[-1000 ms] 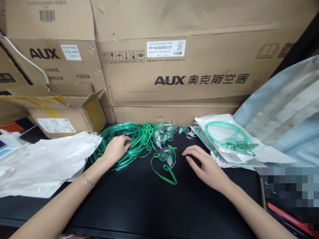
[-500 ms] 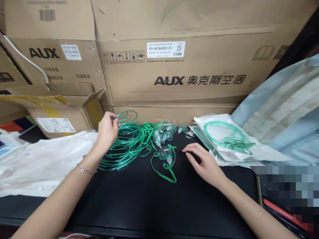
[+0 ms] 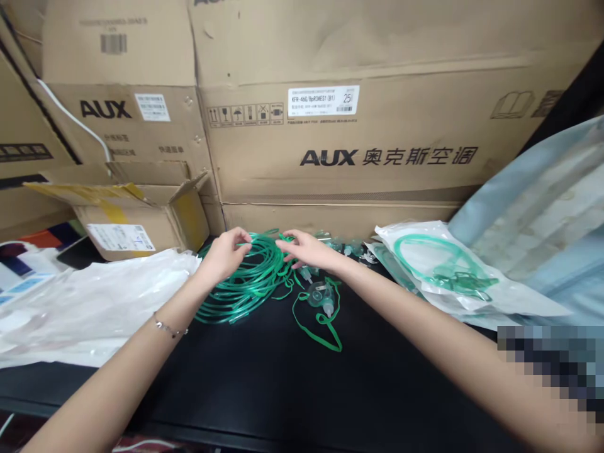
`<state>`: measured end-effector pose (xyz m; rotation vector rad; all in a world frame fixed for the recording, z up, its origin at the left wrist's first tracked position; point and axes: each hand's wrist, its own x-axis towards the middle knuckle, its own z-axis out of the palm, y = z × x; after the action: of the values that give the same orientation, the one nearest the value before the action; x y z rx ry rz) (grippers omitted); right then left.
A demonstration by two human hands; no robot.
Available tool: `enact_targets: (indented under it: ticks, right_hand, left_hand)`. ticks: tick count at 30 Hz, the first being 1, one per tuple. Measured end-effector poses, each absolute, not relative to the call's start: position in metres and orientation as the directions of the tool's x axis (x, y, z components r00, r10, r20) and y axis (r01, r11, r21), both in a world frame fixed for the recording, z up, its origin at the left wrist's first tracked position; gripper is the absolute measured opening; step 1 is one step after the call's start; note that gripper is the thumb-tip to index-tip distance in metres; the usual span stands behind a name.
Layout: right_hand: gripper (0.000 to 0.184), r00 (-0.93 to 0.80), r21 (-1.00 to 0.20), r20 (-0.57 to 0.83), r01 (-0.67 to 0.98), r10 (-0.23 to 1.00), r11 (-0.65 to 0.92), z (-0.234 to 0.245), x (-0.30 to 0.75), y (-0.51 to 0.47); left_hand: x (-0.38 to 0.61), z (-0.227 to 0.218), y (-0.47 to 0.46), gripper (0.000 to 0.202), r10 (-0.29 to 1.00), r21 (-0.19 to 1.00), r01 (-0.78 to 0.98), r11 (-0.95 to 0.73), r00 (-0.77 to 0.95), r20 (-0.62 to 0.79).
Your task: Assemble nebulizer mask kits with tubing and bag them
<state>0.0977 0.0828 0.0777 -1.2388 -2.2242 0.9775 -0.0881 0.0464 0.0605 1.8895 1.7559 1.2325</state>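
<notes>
Gripping one green tubing coil (image 3: 245,284) at the table's (image 3: 264,390) back edge, left hand (image 3: 223,257) and right hand (image 3: 307,251) pinch shut; one pouch (image 3: 476,297) holds another.

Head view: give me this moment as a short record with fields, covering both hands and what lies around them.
Left hand: pinches a strand of the green tubing
Right hand: fingertips on the same coil; grip unclear
Near the hands: clear mask with green strap on the black table
Right side: sealed bags holding tubing
Left side: loose plastic bags
Behind: cardboard boxes
</notes>
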Motion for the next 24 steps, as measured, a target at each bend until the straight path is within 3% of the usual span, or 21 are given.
enact_targets:
  ticks: [2, 5, 10, 14, 19, 24]
  right_hand:
    - [0.054, -0.526, -0.747, -0.068, 0.59, 0.848, 0.306, 0.075, 0.081, 0.096]
    - [0.056, -0.506, -0.69, -0.146, 0.668, 0.85, 0.279, 0.072, 0.063, 0.108]
    - [0.063, -0.374, -0.511, -0.047, 0.806, 0.926, 0.3, 0.068, 0.048, 0.118]
    - [0.038, -0.38, -0.454, -0.052, 0.833, 0.924, 0.317, 0.061, 0.041, 0.134]
    - [0.031, -0.394, -0.519, -0.118, 0.807, 0.911, 0.282, 0.055, 0.033, 0.152]
    - [0.03, -0.412, -0.711, -0.102, 0.666, 0.905, 0.223, 0.065, 0.039, 0.152]
  left_hand:
    - [-0.089, 0.074, 0.044, 0.008, 0.911, 0.75, 0.612, -0.252, -0.112, 0.397]
    - [-0.085, 0.097, 0.035, 0.009, 0.877, 0.851, 0.392, -0.349, -0.184, 0.445]
    - [-0.079, 0.124, 0.015, 0.007, 0.741, 0.798, 0.242, -0.552, -0.296, 0.603]
    - [-0.075, 0.137, 0.003, 0.007, 0.692, 0.752, 0.244, -0.612, -0.295, 0.659]
    - [-0.07, 0.147, 0.001, 0.006, 0.737, 0.751, 0.308, -0.585, -0.186, 0.65]
    - [-0.077, 0.142, 0.017, 0.004, 0.852, 0.715, 0.563, -0.414, -0.037, 0.523]
